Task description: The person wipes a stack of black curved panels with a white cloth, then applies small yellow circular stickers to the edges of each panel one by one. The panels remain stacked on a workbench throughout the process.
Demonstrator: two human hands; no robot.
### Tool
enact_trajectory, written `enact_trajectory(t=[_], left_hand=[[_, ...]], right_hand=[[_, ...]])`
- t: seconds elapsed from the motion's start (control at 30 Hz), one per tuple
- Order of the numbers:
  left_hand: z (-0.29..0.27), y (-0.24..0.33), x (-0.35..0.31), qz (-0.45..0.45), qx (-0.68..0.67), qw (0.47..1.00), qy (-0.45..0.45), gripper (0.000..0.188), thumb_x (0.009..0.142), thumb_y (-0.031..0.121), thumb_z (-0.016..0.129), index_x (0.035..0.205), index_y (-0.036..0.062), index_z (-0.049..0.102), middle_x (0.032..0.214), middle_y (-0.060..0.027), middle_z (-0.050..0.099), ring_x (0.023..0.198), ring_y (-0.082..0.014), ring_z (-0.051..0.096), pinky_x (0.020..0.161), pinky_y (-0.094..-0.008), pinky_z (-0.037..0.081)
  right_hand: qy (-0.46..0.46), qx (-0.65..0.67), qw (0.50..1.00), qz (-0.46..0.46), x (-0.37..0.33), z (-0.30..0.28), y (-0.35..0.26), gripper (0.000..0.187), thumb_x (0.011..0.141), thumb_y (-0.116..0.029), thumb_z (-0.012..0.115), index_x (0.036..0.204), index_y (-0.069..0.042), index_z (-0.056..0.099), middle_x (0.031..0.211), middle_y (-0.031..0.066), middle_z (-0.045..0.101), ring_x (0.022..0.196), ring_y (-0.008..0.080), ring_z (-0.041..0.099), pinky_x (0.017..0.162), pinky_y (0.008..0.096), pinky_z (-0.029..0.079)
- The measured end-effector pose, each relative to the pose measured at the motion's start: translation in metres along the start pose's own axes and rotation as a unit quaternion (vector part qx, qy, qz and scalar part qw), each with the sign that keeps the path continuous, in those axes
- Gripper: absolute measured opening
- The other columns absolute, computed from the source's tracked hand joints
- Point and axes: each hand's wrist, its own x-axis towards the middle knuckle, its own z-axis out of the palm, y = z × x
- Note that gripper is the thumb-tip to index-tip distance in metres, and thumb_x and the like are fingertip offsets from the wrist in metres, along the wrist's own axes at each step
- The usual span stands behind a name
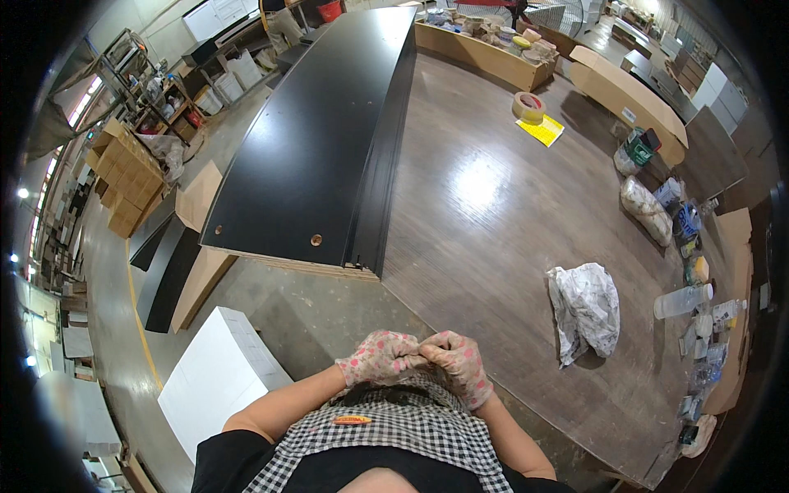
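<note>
Both my hands wear pale gloves with pink dots and meet in front of my checked apron (386,423). My left hand (380,358) is closed, its fingertips pressed together against the right's. My right hand (460,366) is closed too, thumb and fingers pinched. Whatever sits between the fingertips is too small to make out. Beyond them, a stack of black panels (304,156) lies at the left, with round holes near its close end. To the right spreads a brown wood-grain table (468,238), bearing a crumpled white cloth (585,312).
A tape roll (528,107) rests by a yellow sheet (541,130) near a wooden tray (477,56) of odds and ends. Along the right edge stand a clear bottle (684,301) and several containers. White boxes (218,378) stand at my left. Another person (282,29) stands far off.
</note>
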Motion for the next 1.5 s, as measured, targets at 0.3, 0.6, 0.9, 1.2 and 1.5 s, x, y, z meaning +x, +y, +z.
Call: enact_trajectory(t=[0.3,0.6,0.9,1.2,1.5], left_hand=[[-0.028,0.013,-0.033,0.008,-0.13,0.991,-0.035,0.016,0.082,0.019,0.063,0.085,0.0034,0.066,0.069,-0.0088,0.058,0.062,-0.0186,0.056,0.057,-0.0302,0.043],[-0.021,0.029,-0.013,-0.034,-0.039,0.999,0.007,0.025,0.084,0.03,0.061,0.094,0.0082,0.066,0.078,-0.0094,0.064,0.072,-0.0261,0.062,0.064,-0.034,0.048],[0.004,0.025,-0.003,0.016,-0.093,0.995,0.02,0.022,0.079,0.029,0.063,0.083,0.0066,0.064,0.074,-0.011,0.062,0.069,-0.0254,0.062,0.061,-0.0324,0.047],[-0.019,0.035,-0.028,0.074,-0.11,0.991,-0.006,0.024,0.087,0.027,0.059,0.074,0.0074,0.063,0.06,-0.0091,0.058,0.057,-0.0265,0.058,0.053,-0.0353,0.043],[-0.022,0.038,-0.009,0.017,0.043,0.999,-0.012,0.037,0.087,0.041,0.056,0.099,0.0057,0.058,0.08,-0.0121,0.063,0.074,-0.03,0.062,0.064,-0.0396,0.047]], right_hand=[[-0.45,0.111,0.886,-0.012,-0.004,-0.04,-0.011,0.101,0.076,-0.074,0.044,0.138,0.005,0.033,0.144,0.0222,0.031,0.136,0.0325,0.027,0.109,0.0433,0.024],[-0.348,0.136,0.927,-0.028,-0.008,-0.042,-0.019,0.093,0.085,-0.064,0.042,0.134,0.015,0.031,0.142,0.0224,0.033,0.133,0.0289,0.03,0.11,0.0366,0.019],[-0.358,0.123,0.924,-0.051,-0.009,-0.063,-0.003,0.079,0.09,-0.055,0.043,0.128,0.014,0.041,0.137,0.022,0.041,0.131,0.0307,0.033,0.109,0.0393,0.022],[-0.464,0.123,0.877,0.026,-0.022,-0.096,-0.022,0.084,0.089,-0.059,0.039,0.136,0.01,0.032,0.145,0.0245,0.027,0.136,0.0343,0.024,0.111,0.0457,0.011],[-0.195,-0.093,0.976,0.02,-0.013,-0.06,-0.057,0.034,0.085,-0.022,0.062,0.1,0.008,0.065,0.098,0.015,0.067,0.095,0.0199,0.062,0.078,0.0263,0.049]])
